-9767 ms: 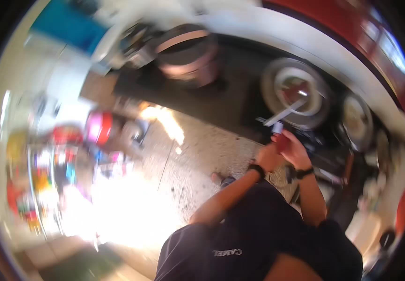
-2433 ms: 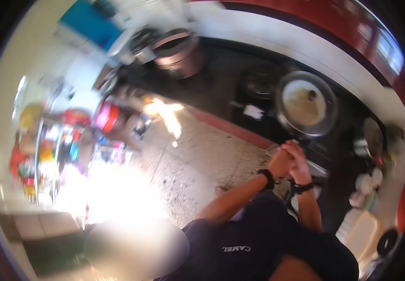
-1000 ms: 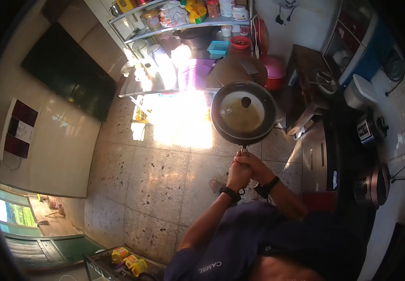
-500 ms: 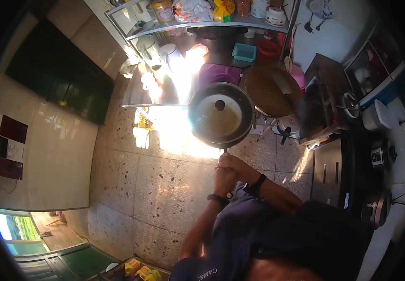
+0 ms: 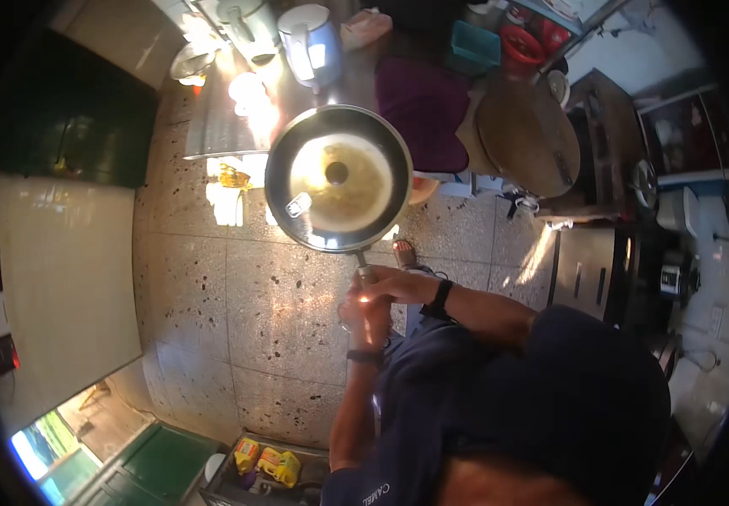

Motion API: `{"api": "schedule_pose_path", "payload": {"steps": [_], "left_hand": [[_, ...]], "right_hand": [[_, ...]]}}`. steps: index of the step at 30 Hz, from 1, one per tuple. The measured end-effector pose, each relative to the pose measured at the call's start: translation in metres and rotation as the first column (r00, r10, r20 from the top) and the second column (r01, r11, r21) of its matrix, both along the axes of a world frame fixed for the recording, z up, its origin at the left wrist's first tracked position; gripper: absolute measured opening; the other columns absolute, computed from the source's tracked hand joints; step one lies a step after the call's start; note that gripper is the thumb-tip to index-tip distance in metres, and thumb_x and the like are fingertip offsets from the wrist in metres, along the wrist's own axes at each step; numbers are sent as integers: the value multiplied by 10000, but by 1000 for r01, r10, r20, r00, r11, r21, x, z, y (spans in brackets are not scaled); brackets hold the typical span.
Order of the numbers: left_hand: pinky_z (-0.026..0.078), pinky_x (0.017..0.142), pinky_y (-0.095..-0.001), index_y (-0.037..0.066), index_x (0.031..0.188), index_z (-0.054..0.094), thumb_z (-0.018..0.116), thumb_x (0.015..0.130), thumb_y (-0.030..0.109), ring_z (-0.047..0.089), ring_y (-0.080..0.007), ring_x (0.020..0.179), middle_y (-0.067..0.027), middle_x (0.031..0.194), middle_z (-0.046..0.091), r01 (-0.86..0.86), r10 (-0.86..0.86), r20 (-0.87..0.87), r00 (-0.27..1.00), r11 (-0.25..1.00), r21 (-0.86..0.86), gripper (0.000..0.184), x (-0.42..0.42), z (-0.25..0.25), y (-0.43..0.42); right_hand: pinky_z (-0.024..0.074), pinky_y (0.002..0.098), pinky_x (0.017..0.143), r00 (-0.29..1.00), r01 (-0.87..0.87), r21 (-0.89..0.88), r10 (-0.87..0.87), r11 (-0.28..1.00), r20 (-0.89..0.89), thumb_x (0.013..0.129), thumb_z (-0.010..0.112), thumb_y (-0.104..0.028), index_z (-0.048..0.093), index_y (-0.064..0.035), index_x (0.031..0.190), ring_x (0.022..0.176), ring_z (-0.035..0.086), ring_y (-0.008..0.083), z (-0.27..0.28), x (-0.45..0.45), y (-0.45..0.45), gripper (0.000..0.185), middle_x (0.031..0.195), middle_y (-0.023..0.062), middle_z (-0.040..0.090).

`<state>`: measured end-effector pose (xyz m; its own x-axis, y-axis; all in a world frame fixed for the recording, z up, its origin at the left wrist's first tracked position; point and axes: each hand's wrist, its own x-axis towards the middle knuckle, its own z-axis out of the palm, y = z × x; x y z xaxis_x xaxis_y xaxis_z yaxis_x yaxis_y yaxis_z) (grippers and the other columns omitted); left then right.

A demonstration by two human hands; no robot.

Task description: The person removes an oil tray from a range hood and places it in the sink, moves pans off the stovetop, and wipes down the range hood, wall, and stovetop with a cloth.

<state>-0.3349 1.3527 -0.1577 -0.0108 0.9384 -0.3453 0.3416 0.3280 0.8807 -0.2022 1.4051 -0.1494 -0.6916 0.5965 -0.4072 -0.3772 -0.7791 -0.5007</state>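
A dark frying pan (image 5: 276, 190) is held out over the floor, beside the metal counter. On it sits a glass lid (image 5: 373, 173) with a dark round knob, and something pale yellowish shows through the glass. My right hand (image 5: 396, 285) is closed around the pan's handle (image 5: 363, 258). Just below it my left hand (image 5: 368, 316) is also closed on the handle's end, the two hands touching. Part of the handle is hidden by the fingers. Each wrist carries a dark band.
A metal counter (image 5: 213, 135) holds a kettle-like jug (image 5: 307, 51), a purple cloth (image 5: 419, 110) and a teal basket (image 5: 476, 46). A round wooden board (image 5: 529, 135) stands to the right. Yellow packages (image 5: 276, 465) lie in a dark bin behind me. Sunlight glares on the counter.
The pan, with its lid and both hands, has shifted left in view. The camera has turned, so the counter looks nearer and my foot shows. Both hands keep their hold on the handle.
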Motion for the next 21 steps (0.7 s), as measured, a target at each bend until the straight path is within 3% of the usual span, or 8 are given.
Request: {"api": "schedule_pose_path", "payload": {"steps": [2,7,8,10,14,18,20,21], "left_hand": [[413,406,-234,-15,1067,588,682,901,136,535,-78,492,-36,719,606,-12,11,152,988,1000,6,244,-40,-46,-14],[387,365,-254,6,832,616,661,915,140,553,-131,431,-61,601,596,-157,280,357,891,928,-337,164,-138,-101,-43],[368,351,-253,39,754,584,646,914,143,505,-113,391,-29,541,548,-221,678,514,526,692,-687,201,-154,-112,-54],[357,350,-246,50,730,550,629,896,109,486,-98,394,-10,544,532,-130,138,35,990,977,-170,193,-201,-205,-97],[395,384,-259,-17,901,627,606,871,56,515,-100,426,-12,566,540,64,-65,0,998,987,-146,82,-219,-252,-93],[436,417,-277,-48,1012,640,633,865,47,537,-112,433,-42,617,629,135,-139,-165,977,990,-35,175,-221,-346,-106],[435,420,-267,-58,1033,639,654,881,68,544,-104,436,-52,642,658,49,-23,86,996,947,-319,198,-208,-356,-95],[503,617,-334,13,1034,680,702,856,182,632,-190,703,-135,1013,610,83,-100,-18,995,902,-423,246,-209,-390,-100]], "right_hand": [[449,363,1047,1000,-10,31,11,999,-23,877,690,-63,489,-25,1168,1228,565,220,-37,-37,-6,356,1192,129,617],[420,360,1089,1000,-12,89,10,996,23,885,683,-73,569,0,1094,1265,551,222,-95,-121,-28,249,1267,135,617],[410,368,1109,996,-33,122,23,992,87,905,675,-116,637,24,1065,1271,555,208,-109,-134,-31,216,1275,126,628],[478,324,1012,943,-154,445,-3,882,332,926,647,-107,695,-5,1103,1167,602,198,-123,-148,-38,210,1182,94,665],[463,337,1048,980,155,-60,-161,986,-113,898,640,23,548,-1,1121,1175,603,238,-208,-178,-68,242,1169,136,614],[488,350,1012,993,118,-100,-116,988,26,889,653,-3,545,5,1156,1112,615,227,-284,-175,-68,288,1153,139,615],[512,346,975,987,152,-189,-158,970,-17,882,657,-7,548,10,1165,1069,625,215,-342,-181,-81,303,1145,136,618],[528,331,916,993,114,-176,-113,978,18,875,659,-4,551,11,1159,1016,630,199,-376,-180,-83,304,1137,133,623]]}}
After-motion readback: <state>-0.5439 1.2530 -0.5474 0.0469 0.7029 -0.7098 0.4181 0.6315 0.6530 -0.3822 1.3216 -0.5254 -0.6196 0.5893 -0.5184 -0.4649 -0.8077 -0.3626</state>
